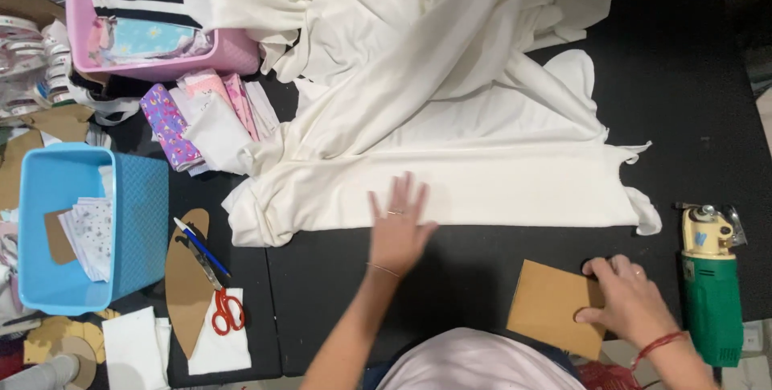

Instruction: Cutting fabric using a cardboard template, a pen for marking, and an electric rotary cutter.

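Left hand (400, 225) flat, fingers spread, gripping nothing, pressing white fabric (450, 189) smooth along near table (450, 277) edge; right hand (626, 297) pinching cardboard template (553, 308) just off cloth, not yet laid on; electric cutter (709, 277) untouched at right, no cutting apparent.

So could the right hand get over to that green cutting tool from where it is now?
Probably yes. The right hand rests on the cardboard piece, and the green cutting tool lies just beside it on the black table, with nothing between them.
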